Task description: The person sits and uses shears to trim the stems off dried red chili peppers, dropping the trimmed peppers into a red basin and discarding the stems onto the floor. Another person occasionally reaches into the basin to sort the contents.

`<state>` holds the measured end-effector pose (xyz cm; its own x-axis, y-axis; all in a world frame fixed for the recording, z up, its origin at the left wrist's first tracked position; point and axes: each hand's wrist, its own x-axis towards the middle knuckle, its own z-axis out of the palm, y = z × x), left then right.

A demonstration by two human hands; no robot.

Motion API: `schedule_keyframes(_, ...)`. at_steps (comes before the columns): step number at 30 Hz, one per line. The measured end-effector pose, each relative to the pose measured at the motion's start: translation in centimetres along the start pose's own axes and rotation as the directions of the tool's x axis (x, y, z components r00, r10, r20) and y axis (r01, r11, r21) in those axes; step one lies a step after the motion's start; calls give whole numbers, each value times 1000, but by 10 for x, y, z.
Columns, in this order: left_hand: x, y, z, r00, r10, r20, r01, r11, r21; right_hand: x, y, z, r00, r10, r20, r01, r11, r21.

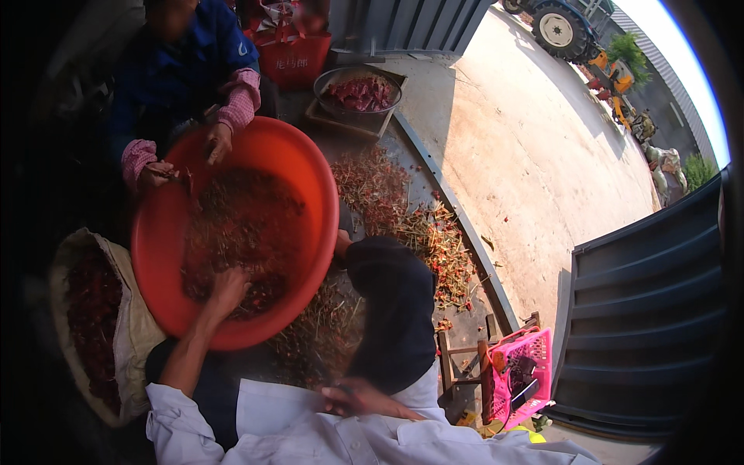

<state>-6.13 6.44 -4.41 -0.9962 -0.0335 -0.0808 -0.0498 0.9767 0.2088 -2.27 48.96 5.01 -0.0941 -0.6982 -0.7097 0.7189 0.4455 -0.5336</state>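
A large orange-red plastic basin point(317, 192) stands tilted before me, with dark red dried chili peppers and stems point(250, 221) inside. My left hand point(229, 290) reaches over its near rim, fingertips down among the peppers. Whether it grips any of them is hidden. Close to my lap, my right hand point(360, 398) has curled fingers and is blurred; a dark, slim thing seems to be at its fingers, too unclear to name. Left of the basin, an open woven sack point(136, 325) holds more dark red peppers point(96, 325).
Across the basin a person's hands point(218, 142) handle a pepper. Stems and pepper scraps point(439, 250) litter the floor at right. A metal bowl point(328, 107) sits on a wooden frame point(372, 131). A pink plastic basket point(543, 360) stands beside a wooden stool point(446, 363).
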Motion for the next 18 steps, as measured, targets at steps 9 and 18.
schedule_keyframes(9, -19, 16, -49, 974, -164, -155, 129, 968, -214, -23, -9, 6, 993, -51, -109, 51, 999, -6)
schedule_keyframes(18, -55, 56, -103, 946, -309, 101, 266, 557, -786, -59, -31, 11, 986, -67, -155, 52, 993, -105)
